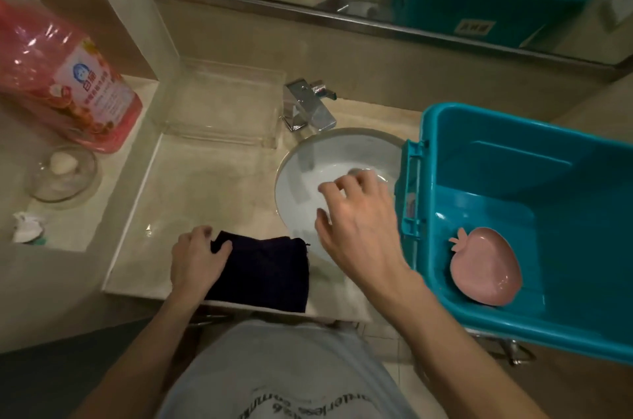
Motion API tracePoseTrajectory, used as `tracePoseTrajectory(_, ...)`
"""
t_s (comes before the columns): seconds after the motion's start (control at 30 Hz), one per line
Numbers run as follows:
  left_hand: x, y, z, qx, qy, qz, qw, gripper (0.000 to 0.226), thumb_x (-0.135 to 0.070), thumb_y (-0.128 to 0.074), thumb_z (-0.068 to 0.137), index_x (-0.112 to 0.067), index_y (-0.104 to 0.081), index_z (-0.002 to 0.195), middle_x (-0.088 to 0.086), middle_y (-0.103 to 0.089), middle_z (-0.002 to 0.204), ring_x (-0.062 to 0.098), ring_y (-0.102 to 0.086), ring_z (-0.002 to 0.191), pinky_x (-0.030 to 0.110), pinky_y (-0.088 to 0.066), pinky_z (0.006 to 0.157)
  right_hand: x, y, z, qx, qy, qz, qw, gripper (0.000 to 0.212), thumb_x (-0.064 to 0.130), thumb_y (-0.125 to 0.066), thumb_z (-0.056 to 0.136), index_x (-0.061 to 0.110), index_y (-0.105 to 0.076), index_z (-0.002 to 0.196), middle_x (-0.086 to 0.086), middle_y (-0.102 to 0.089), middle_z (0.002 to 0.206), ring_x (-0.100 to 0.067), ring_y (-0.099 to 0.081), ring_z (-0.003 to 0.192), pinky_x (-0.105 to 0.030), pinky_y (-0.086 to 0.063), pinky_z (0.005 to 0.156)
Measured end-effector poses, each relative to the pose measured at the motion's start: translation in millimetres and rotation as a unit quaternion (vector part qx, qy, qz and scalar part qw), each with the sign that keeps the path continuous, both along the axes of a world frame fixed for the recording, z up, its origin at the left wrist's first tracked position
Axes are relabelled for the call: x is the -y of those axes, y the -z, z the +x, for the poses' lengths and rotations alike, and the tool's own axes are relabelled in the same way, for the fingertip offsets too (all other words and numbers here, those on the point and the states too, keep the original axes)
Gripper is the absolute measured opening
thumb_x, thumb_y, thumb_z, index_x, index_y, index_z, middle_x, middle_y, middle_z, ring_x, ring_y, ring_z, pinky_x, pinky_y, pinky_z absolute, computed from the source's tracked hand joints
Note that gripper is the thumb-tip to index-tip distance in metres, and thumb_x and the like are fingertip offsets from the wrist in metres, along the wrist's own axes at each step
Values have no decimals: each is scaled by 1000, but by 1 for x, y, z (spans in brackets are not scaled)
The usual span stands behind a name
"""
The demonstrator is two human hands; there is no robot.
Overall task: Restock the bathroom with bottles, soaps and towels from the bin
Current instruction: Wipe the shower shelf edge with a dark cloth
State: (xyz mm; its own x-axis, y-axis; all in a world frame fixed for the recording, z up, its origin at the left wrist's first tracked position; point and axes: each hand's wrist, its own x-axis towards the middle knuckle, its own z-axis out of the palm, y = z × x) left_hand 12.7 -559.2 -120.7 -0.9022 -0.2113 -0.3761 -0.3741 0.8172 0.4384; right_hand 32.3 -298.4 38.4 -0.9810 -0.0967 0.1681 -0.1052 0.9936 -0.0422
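One bench [191, 185] is seen, pale stone, with a raised ledge on the left. One teal bin [507, 161] is set at the right end, its left wall overlapping the rim of the one round sink [308, 158]. One pink bottle [68, 76] is stood on its base on the ledge, long axis upright, label turned to the camera, top cut off by the frame. One clear tray [219, 103] is placed at the back, left of the one chrome faucet [308, 107].

One dark towel [263, 271] is laid flat and folded at the bench's front edge, just left of the sink, long side running left to right along that edge. Its left edge is grasped by the left hand [197, 257], thumb on top, fingers curled at the corner. The right hand [359, 213] is held above the sink, fingers loosely bent, nothing in it, apart from the towel.

One glass bowl [89, 179] is set on the ledge in front of the bottle; one pale soap [63, 161] is lying in it. One pink strawberry-shaped dish [484, 268] is left on the bin floor, leaf end pointing left. One crumpled white wrapper [27, 226] is noted near the bowl.
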Motion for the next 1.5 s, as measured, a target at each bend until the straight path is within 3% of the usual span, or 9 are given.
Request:
tracePoseTrajectory(0.13,18,4,-6,55,28,-50,997,71,-59,-70,82,-8,-55,129,12,-58,125,30,-58,112,38,-49,78,33,54,-6,170,-3,-7,985,27,25,-59,85,14,-68,108,-7,-69,101,-30,-56,99,-39,-45,78)
tracePoseTrajectory(0.3,30,2,-4,104,107,-82,985,42,-57,-68,84,-17,-57,92,-3,-64,86,16,-62,76,32,-54,66,57,99,4,319,-2,-52,946,29,27,-54,89,14,-62,113,-8,-66,108,-30,-60,100,-39,-49,78)
tracePoseTrajectory(0.43,32,2,-4,119,128,-49,983,30,-50,-63,90,-22,-58,81,-5,-61,74,12,-58,68,31,-50,62,70,123,15,403,17,-101,909,36,34,-52,93,18,-57,124,-6,-62,117,-28,-62,105,-39,-54,80)
tracePoseTrajectory(0.6,27,-5,-1,136,118,103,978,27,-44,-54,98,-19,-50,87,3,-59,78,18,-58,73,33,-45,64,72,136,28,397,36,-107,911,50,36,-53,95,21,-45,142,-6,-53,128,-28,-54,117,-40,-51,90)
tracePoseTrajectory(0.8,-2,-40,4,11,152,160,975,14,-34,-63,95,-23,-53,96,-7,-57,67,8,-59,66,27,-47,62,63,141,40,379,74,-214,897,52,32,-51,96,25,-42,147,-2,-56,135,-23,-52,123,-39,-49,98)
tracePoseTrajectory(0.97,-51,-57,14,-40,241,151,958,18,-35,-64,94,-23,-54,101,-8,-63,68,13,-63,70,34,-50,65,40,140,54,284,243,-463,803,29,29,-50,101,25,-64,126,7,-70,118,-11,-64,109,-35,-51,102)
tracePoseTrajectory(1.1,-83,-45,30,15,322,124,938,30,-48,-57,95,-27,-54,116,-10,-70,82,13,-67,84,35,-53,73,22,142,70,238,325,-526,749,20,42,-50,96,35,-68,101,9,-73,99,-13,-68,97,-45,-55,94)
tracePoseTrajectory(1.33,-54,-13,33,-26,240,4,970,43,-50,-57,93,-18,-52,121,2,-62,110,23,-62,98,36,-52,76,32,139,75,267,299,-410,819,32,31,-54,97,21,-62,126,6,-67,110,-15,-63,102,-32,-51,94)
tracePoseTrajectory(1.5,-50,-1,26,101,201,19,974,47,-57,-57,91,-15,-58,112,0,-68,102,22,-65,95,34,-52,76,50,138,70,336,230,-381,830,41,28,-54,98,19,-58,137,-2,-65,129,-20,-61,117,-33,-49,101)
